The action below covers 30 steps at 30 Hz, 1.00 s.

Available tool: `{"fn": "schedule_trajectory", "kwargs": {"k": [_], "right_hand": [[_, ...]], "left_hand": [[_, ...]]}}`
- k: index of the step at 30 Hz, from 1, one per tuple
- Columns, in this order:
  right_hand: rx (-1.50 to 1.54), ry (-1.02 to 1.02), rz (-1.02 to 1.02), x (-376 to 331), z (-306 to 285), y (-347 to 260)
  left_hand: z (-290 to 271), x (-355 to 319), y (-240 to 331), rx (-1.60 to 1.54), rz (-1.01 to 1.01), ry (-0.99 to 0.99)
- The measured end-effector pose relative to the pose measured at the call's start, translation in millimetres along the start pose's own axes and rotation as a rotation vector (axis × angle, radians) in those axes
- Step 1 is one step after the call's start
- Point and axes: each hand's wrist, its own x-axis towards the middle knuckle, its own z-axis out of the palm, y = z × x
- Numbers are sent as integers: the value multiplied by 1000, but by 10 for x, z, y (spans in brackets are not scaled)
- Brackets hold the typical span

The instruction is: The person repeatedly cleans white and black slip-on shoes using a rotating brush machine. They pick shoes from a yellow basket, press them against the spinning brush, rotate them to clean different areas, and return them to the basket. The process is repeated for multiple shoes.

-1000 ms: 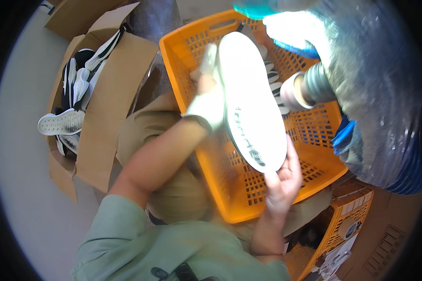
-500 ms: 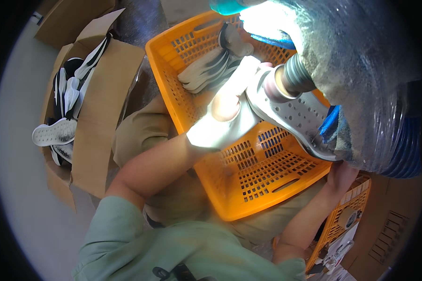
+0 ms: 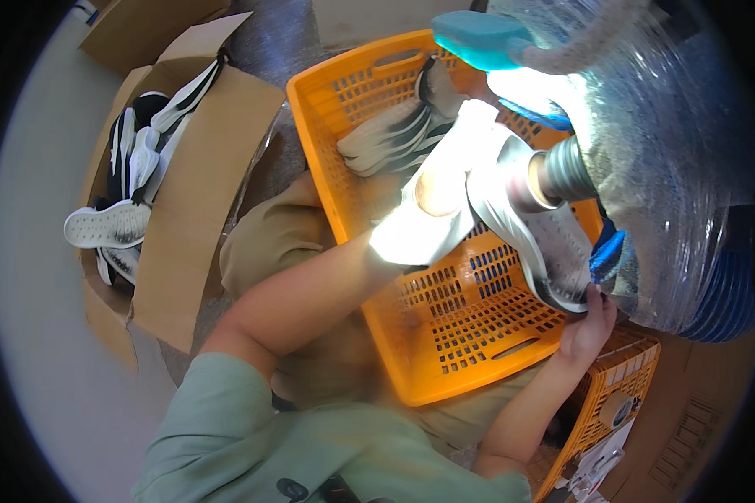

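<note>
A white shoe sole [image 3: 559,251] with a dotted inner face and a dark edge is held slantwise over an orange basket [image 3: 331,210]. My left hand [image 3: 436,197], in a white glove, is closed around its upper end; some of those fingers are hidden in glare. My bare right hand [image 3: 590,325] pinches the lower end. A cylindrical metal spindle head [image 3: 524,180] overlaps the sole's upper part; whether they touch I cannot tell. Several more white and dark soles [image 3: 386,138] lie stacked inside the basket.
A cardboard box [image 3: 201,218] full of soles stands at left. On the right, a plastic-wrapped machine [image 3: 671,168] carries a teal lamp [image 3: 478,40], with a ribbed blue hose [image 3: 721,289] below. Another orange basket [image 3: 594,419] holds a tape roll [image 3: 618,408].
The sole's lower end has swung left and the sole hangs more steeply. My right hand has come out from behind the wrapped machine, and its fingers now show. The view has shifted slightly.
</note>
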Motion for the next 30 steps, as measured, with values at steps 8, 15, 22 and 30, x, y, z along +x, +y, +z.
{"fn": "schedule_trajectory", "kwargs": {"k": [8, 15, 22, 30], "right_hand": [[-249, -828, 361, -201, 995, 536], [-1416, -978, 17, 817, 1303, 2208], [-1645, -1162, -434, 353, 1118, 3588], [-1872, -1465, -19, 346, 1506, 2019]], "left_hand": [[-575, -99, 670, 91, 208, 61], [-978, 72, 1519, -443, 381, 243], [-879, 345, 522, -347, 11, 603], [-1071, 234, 88, 439, -48, 494]]}}
